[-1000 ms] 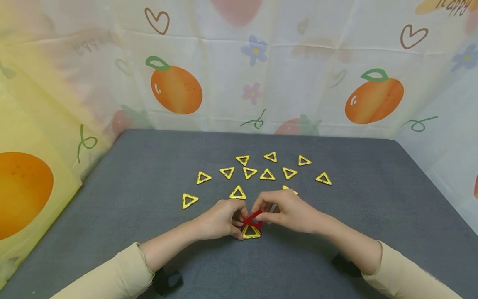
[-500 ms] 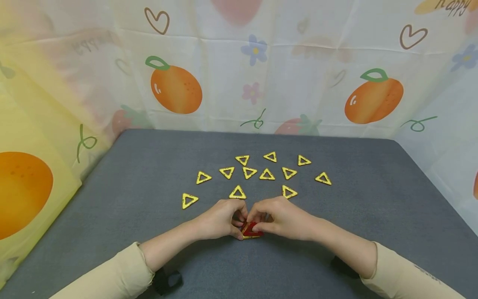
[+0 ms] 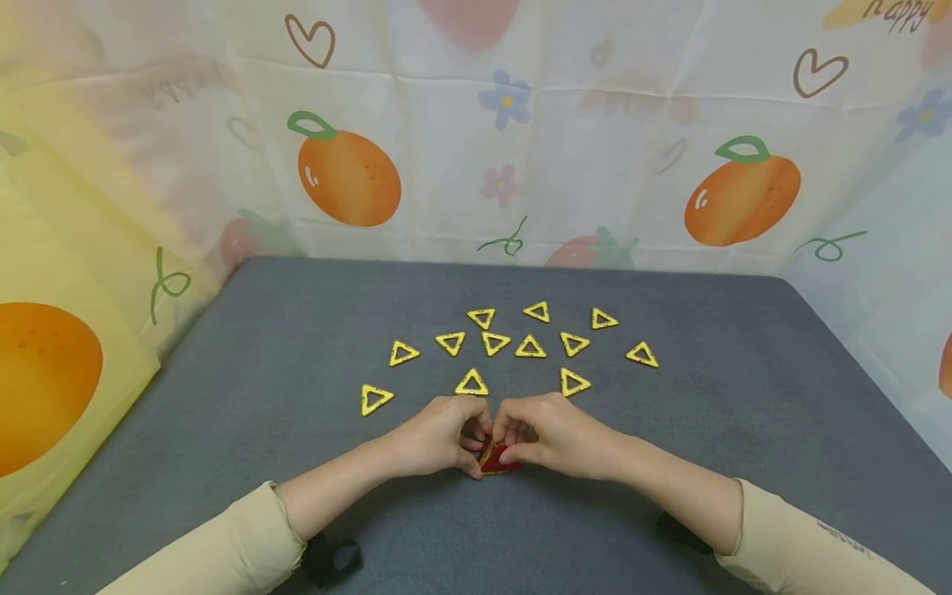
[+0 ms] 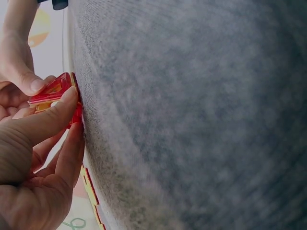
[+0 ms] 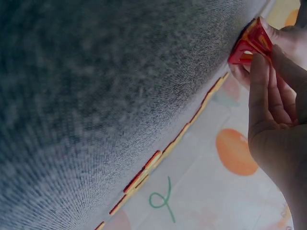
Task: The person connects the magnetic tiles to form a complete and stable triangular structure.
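- Left hand point(image 3: 442, 436): curled fingers pinch the red triangular tiles point(image 5: 252, 43); best held steady;
- Right hand point(image 3: 554, 434): fingers nearly closed, pinching them too; edges should meet squarely before release.

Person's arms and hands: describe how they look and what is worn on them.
The left hand and right hand wear no gloves. The left sleeve and right sleeve are pale beige, ending well short of the hands; the right one bears a small dark marking, unreadable here.

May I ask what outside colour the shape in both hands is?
The shape is mainly red outside, clearest in the right wrist view.
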The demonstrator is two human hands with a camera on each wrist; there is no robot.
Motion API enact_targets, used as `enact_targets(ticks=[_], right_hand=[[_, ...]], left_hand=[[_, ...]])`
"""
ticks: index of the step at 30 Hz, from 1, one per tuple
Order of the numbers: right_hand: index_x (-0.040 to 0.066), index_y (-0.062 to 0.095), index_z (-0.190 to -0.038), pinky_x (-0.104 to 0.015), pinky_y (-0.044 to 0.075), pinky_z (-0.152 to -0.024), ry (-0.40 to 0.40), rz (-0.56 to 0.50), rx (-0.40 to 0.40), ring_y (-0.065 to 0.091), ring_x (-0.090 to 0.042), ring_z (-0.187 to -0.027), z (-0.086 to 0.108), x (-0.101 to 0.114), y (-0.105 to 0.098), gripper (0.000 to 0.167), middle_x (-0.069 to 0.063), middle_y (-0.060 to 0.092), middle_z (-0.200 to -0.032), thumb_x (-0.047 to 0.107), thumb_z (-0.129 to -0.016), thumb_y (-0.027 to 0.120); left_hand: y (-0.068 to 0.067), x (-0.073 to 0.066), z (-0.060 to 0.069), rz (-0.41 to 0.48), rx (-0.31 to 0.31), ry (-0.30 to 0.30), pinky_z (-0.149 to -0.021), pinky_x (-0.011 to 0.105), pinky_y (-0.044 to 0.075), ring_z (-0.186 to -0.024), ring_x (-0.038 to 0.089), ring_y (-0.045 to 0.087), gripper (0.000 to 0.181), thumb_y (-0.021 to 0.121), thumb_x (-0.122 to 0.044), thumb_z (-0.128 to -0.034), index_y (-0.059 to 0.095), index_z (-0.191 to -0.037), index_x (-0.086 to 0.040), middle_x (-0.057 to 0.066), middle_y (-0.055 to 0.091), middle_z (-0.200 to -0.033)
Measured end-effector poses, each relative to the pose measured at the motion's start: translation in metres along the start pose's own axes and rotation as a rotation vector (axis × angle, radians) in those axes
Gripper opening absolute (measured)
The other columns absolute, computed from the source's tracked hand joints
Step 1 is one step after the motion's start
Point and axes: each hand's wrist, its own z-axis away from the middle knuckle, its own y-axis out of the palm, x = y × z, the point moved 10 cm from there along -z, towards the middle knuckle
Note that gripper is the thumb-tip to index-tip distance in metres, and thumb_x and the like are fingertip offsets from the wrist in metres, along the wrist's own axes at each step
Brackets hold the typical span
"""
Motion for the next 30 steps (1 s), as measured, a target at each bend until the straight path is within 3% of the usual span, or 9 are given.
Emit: enact_targets(ticks=[11, 18, 24, 30], right_hand=[[0.017, 0.062, -0.089, -0.017, 0.052, -0.061, 0.089, -0.052, 0.018, 0.059, 0.005, -0.067, 0.001, -0.013, 0.000, 0.023, 0.008, 0.067, -0.075, 0.027, -0.081, 0.081], [0.020, 0.068, -0.086, -0.017, 0.050, -0.058, 0.152, -0.038, 0.031, 0.057, 0.005, -0.063, 0.003, -0.026, -0.001, 0.020, 0.011, 0.066, -0.070, 0.032, -0.079, 0.083], [0.021, 0.074, -0.088, -0.019, 0.050, -0.056, 0.175, -0.133, 0.112, 0.060, 0.001, -0.060, 0.004, -0.030, 0.008, 0.011, 0.009, 0.070, -0.070, 0.030, -0.084, 0.079], [0.017, 0.075, -0.093, -0.023, 0.056, -0.058, 0.208, -0.219, 0.168, 0.065, -0.005, -0.062, 0.005, -0.032, 0.016, 0.010, 0.002, 0.074, -0.076, 0.024, -0.086, 0.076]], left_hand=[[-0.006, 0.001, 0.003, 0.010, -0.022, -0.026, -0.075, 0.017, 0.057, -0.093, 0.015, 0.070, 0.042, 0.090, -0.004, -0.0662, 0.065, -0.100, -0.006, 0.008, 0.070, -0.101], [-0.014, 0.004, 0.009, -0.017, -0.075, -0.031, -0.062, 0.018, 0.051, -0.067, 0.003, 0.061, 0.026, 0.088, -0.015, -0.0711, 0.069, -0.086, -0.008, 0.001, 0.071, -0.077], [-0.008, 0.007, 0.011, 0.033, -0.051, -0.037, -0.059, 0.018, 0.051, -0.063, 0.001, 0.064, 0.018, 0.086, -0.018, -0.0740, 0.073, -0.081, -0.010, 0.001, 0.074, -0.073], [-0.004, 0.006, 0.010, 0.040, -0.068, -0.025, -0.059, 0.017, 0.051, -0.064, -0.001, 0.065, 0.016, 0.085, -0.017, -0.0755, 0.073, -0.081, -0.009, 0.002, 0.075, -0.074]])
